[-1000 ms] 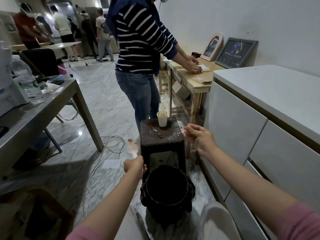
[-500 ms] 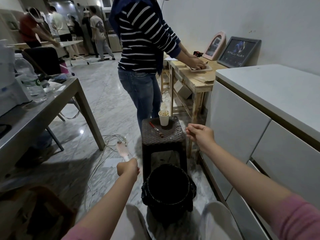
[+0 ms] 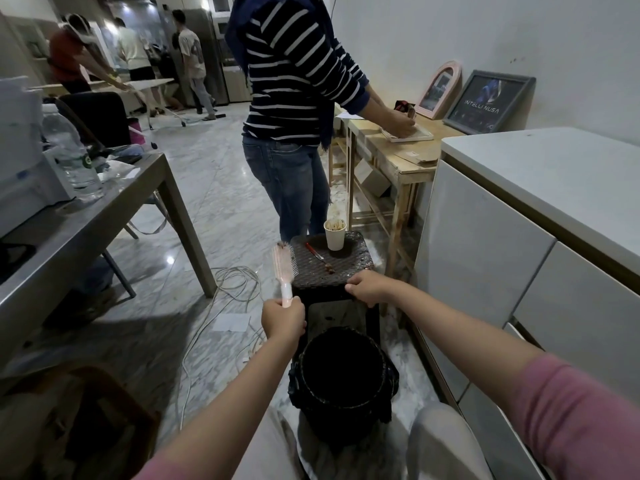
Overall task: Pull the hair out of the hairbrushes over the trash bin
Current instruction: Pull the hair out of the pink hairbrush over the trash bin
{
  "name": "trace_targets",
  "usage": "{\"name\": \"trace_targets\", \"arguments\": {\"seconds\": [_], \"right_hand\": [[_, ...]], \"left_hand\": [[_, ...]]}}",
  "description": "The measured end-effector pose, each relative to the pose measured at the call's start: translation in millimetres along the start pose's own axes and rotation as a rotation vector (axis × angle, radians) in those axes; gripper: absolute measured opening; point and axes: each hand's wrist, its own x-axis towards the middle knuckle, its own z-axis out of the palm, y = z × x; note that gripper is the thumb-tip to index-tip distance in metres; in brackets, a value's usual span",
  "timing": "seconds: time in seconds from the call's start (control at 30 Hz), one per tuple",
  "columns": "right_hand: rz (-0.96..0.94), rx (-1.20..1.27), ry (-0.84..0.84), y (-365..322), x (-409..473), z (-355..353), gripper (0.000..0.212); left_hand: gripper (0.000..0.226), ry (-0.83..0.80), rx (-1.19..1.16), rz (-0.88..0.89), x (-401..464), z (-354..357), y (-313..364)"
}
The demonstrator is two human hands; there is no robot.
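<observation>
Head view has my left hand (image 3: 282, 320) curled tight round the handle of the pink brush (image 3: 284, 267), which stands nearly upright, bristles facing right toward the stool (image 3: 330, 268). The brush head hangs just off the stool's left edge, well forward of the bin (image 3: 343, 379), which sits on the floor below the stool's near edge, between my knees. My right hand (image 3: 369, 288) grips the stool's near right corner, fingers folded over the rim, holding nothing else. As I judge it, the step now is to bring the brush back over the bin's mouth before any plucking starts, so loose hair drops inside and not on the floor. I would keep the handle grip low as it is, tip the bristles up toward me, and free the right hand from the stool to pinch hair at the bristle roots, pulling along the rows rather than across. Whether hair sits in the bristles I cannot tell; they are too small here. On the stool top stand a paper cup (image 3: 335, 234) and a red-handled tool (image 3: 318, 257), apart from both hands.
</observation>
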Motion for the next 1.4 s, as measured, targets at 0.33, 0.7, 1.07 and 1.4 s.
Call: {"name": "trace_targets", "arguments": {"seconds": [0.33, 0.7, 1.07, 1.4], "right_hand": [[-0.056, 0.16, 0.265, 2.3, 10.9, 5.6, 0.017], [-0.074, 0.162, 0.389, -1.3, 7.2, 7.0, 0.018], [-0.066, 0.056, 0.41, -2.3, 14.7, 12.6, 0.023], [-0.128, 0.095, 0.585, -9.6, 6.0, 1.3, 0.02]], "left_hand": [[0.016, -0.102, 0.055, 0.071, -9.0, 0.9, -6.5], [0.015, -0.137, 0.054, 0.051, -20.8, -1.1, -9.9], [0.015, -0.143, 0.046, 0.046, -22.4, -4.7, -12.0], [0.015, -0.174, 0.062, 0.054, -25.0, -1.8, -13.4]]}}
